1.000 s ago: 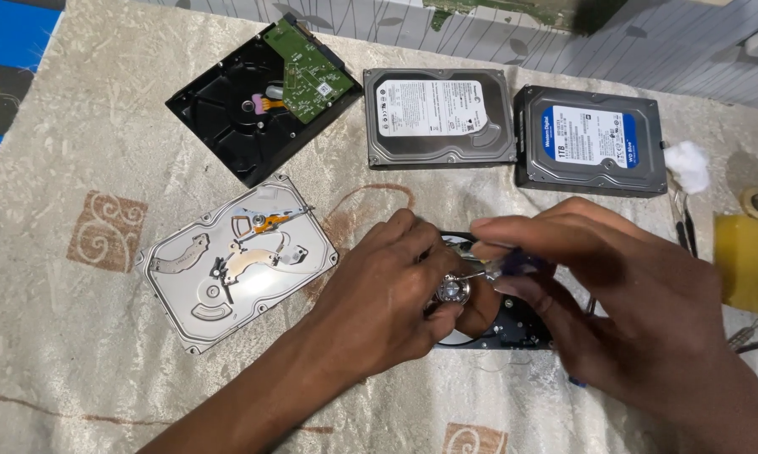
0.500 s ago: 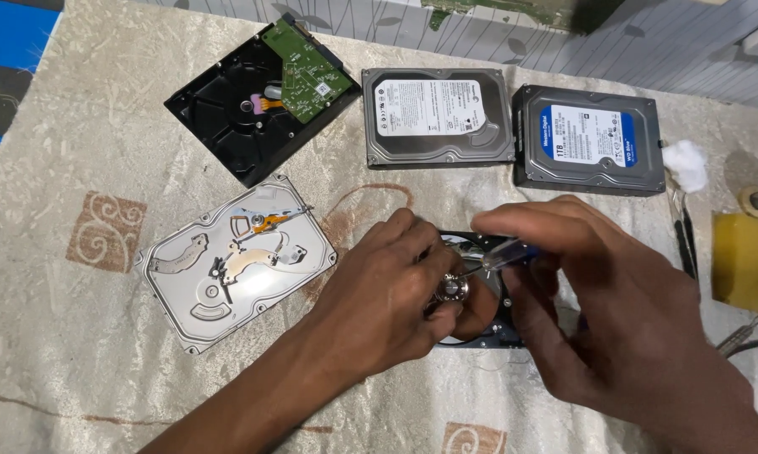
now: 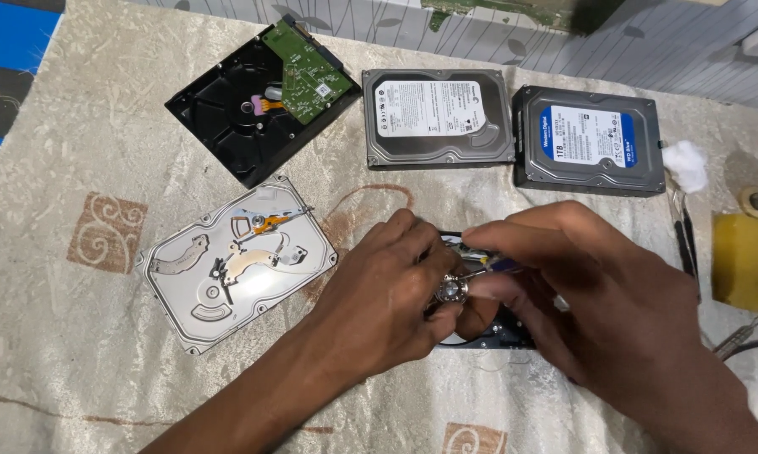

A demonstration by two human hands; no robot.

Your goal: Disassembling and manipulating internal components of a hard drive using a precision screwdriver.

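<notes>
Both hands meet over a small black drive (image 3: 503,338) lying on the cloth, and they hide most of it. My left hand (image 3: 379,294) comes in from the lower left, its fingers curled down on the drive's near edge. A small round silver piece (image 3: 450,289) shows at its fingertips. Pinched between the thumb and fingers of my right hand (image 3: 597,311) is a thin screwdriver (image 3: 498,266) with a bluish handle, its tip pointing left toward the silver piece.
An opened silver drive (image 3: 236,265) lies left of the hands. At the back are a black drive with a green circuit board (image 3: 261,97), a grey drive (image 3: 438,118) and a blue-labelled drive (image 3: 587,139). Cotton (image 3: 686,164), tweezers (image 3: 686,240) and a yellow sponge (image 3: 747,261) sit at the right.
My right hand's fingers have shifted slightly on the screwdriver over the black drive. My left hand and the other drives have stayed where they were.
</notes>
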